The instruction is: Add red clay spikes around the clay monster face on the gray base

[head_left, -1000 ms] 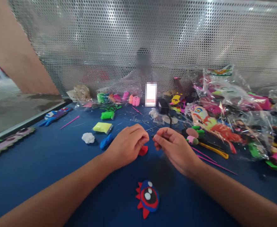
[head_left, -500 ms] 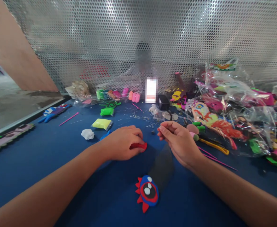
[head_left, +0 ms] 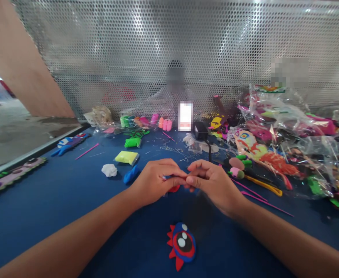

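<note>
Over the middle of the blue table, the fingertips of both my hands meet in a pinch. My left hand (head_left: 159,180) is closed on a lump of red modelling clay (head_left: 174,189), which shows beneath its fingers. My right hand (head_left: 215,183) is pinched at the same spot, with a small bit of red clay mostly hidden between the fingertips. Nearer me lies a clay eye figure (head_left: 183,243), blue with a red ring, white dots and red spikes down its left side. Left of my left hand are a blue clay lump (head_left: 131,175) and a white clay lump (head_left: 109,170).
Yellow (head_left: 127,157) and green clay packets (head_left: 132,142) lie at the back left. Loose pins, a black adapter (head_left: 201,130) and a phone (head_left: 185,116) are farther back. Pink sticks (head_left: 256,197), yellow tweezers (head_left: 264,184) and plastic-wrapped clay pieces (head_left: 250,144) crowd the right.
My right hand has come down and left to meet my left hand, which has moved slightly right. Their fingertips now touch. The view has shifted a little.
</note>
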`<state>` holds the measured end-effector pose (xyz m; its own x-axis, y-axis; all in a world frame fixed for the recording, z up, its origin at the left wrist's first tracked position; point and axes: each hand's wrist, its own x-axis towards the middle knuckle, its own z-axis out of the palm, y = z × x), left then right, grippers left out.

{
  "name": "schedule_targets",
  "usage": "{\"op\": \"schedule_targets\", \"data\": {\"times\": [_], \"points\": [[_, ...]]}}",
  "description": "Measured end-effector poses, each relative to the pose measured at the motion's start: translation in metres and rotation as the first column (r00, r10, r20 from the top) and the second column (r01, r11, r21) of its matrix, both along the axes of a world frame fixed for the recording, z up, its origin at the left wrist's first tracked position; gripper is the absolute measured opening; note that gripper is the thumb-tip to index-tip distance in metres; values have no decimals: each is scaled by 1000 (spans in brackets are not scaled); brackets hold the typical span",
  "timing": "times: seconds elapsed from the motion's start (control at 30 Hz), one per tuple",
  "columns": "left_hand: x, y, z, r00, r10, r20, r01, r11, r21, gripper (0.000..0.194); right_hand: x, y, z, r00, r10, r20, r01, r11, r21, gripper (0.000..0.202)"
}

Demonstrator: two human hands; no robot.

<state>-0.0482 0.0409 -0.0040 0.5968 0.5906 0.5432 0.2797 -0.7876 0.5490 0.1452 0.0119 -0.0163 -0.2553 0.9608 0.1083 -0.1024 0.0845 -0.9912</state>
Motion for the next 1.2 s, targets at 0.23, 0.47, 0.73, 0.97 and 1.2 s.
{"op": "schedule_targets", "data": {"times": [0.23, 0.47, 0.73, 0.97, 1.2], "points": [[0, -7, 7, 999, -22, -43, 34, 958, 284, 11, -4, -4, -3, 987, 89, -134, -96, 994, -45, 25], [-3, -8, 10, 993, 68, -100, -16, 893, 450, 13, -7, -6, 3, 972, 29, -232, -52, 994, -93, 28], [0, -12, 9, 999, 40, -8, -36, 955, 293, 13, -5, -5, 0, 984, 30, -175, -39, 998, -48, 22], [1, -16, 9, 999, 5, 49, -20, 950, 313, 8, -4, -9, 4, 993, 112, -45, -116, 990, -76, 25], [1, -13, 8, 997, 75, -32, -59, 934, 352, 13, 0, -9, 11, 965, 10, 261, -59, 982, 180, 25]]}}
